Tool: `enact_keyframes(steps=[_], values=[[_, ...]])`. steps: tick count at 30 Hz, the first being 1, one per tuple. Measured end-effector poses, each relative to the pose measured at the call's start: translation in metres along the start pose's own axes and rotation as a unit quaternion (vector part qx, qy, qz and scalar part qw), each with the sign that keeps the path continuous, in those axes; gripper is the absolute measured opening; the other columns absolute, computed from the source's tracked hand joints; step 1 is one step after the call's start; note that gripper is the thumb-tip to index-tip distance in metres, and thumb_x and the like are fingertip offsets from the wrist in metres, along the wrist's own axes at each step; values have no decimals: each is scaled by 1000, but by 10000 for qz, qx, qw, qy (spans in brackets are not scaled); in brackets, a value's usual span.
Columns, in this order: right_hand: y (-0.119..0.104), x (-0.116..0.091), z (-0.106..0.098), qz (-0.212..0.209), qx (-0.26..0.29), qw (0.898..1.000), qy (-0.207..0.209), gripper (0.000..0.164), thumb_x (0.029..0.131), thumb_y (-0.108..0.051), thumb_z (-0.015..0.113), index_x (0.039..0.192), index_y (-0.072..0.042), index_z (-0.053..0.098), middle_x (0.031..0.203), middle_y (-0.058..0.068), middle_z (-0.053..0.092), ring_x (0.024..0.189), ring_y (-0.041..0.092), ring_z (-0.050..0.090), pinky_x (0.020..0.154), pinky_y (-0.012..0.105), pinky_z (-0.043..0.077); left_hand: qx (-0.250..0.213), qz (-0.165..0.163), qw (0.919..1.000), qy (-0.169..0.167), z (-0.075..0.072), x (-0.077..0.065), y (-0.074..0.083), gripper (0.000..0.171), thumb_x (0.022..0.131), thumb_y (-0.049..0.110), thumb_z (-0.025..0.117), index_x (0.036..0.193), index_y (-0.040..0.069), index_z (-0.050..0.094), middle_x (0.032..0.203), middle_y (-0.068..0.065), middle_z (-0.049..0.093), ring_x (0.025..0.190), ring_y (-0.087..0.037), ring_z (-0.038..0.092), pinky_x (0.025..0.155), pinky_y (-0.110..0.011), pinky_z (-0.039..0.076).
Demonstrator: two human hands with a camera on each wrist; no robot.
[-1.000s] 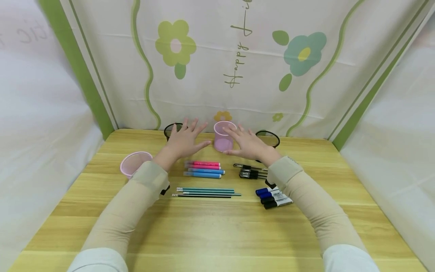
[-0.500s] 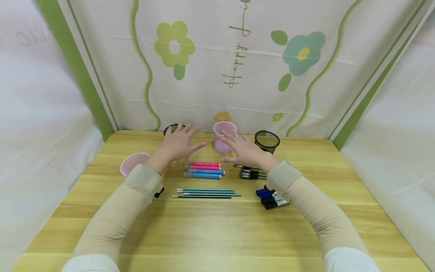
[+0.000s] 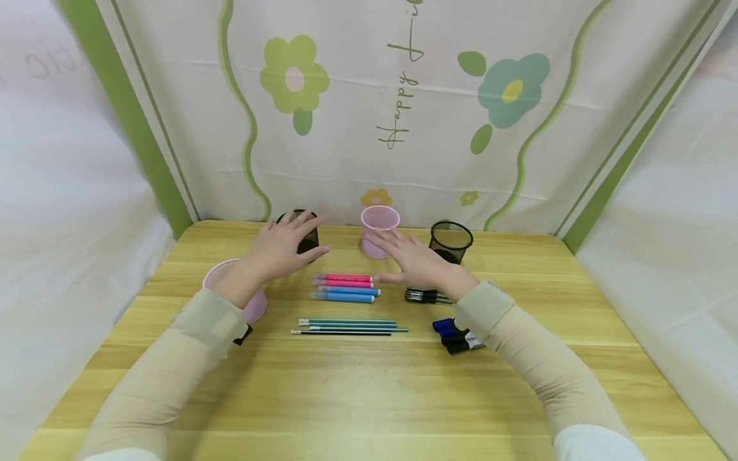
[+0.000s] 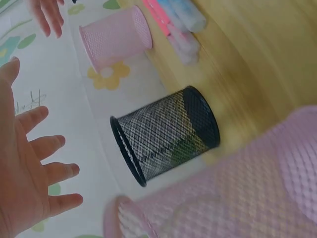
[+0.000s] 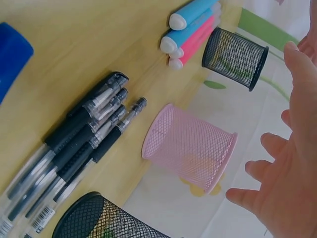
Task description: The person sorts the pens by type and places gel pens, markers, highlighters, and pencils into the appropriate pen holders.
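My left hand hovers with spread fingers between the left black mesh pen holder and the near pink mesh pen holder, holding nothing. My right hand is also spread and free of any object, above the table in front of the middle pink mesh pen holder. Pink and blue felt-tip markers lie between the hands. Below the right wrist are black gel pens, partly covered by the arm. A second black mesh pen holder stands beyond the right forearm.
Several pencils lie in a row nearer the front of the wooden table. Blue and black whiteboard markers sit under the right forearm, partly hidden. A printed curtain closes off the back, with white cloth at both sides.
My left hand has drifted left, uncovering more of the left black pen holder and covering part of the near pink one. The right hand has shifted slightly toward me. The things on the table stay put.
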State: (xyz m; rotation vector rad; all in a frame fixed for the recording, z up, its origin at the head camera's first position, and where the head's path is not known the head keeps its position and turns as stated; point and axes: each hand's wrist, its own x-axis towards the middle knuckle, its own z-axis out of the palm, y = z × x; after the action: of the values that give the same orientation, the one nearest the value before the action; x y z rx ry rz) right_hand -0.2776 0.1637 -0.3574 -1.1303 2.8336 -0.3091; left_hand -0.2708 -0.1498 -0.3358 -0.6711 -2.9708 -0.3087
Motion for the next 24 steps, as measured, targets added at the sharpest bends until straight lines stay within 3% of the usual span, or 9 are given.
enact_keyframes(steps=[12,19,24], values=[[-3,-3,9,-132,63,9998,-108,89,100,-54,61,167,-20,14,171,9,12,156,34,9,121,61,16,-259,248,9993,120,-12,-21,-20,74,101,62,52,160,19,40,164,-17,32,149,-46,27,113,-68,28],[-8,-3,15,-173,216,9996,-93,85,100,-52,63,166,-23,19,171,7,16,155,32,19,120,57,22,-178,92,9997,149,-26,-38,-33,75,102,63,49,161,19,37,161,-19,37,145,-50,33,107,-71,34],[-10,-4,18,-188,286,9994,-68,85,99,-53,64,166,-27,19,170,7,19,152,38,24,119,59,25,-127,25,9998,130,-30,-49,-44,74,103,61,48,161,18,36,162,-22,34,142,-51,37,104,-72,36]])
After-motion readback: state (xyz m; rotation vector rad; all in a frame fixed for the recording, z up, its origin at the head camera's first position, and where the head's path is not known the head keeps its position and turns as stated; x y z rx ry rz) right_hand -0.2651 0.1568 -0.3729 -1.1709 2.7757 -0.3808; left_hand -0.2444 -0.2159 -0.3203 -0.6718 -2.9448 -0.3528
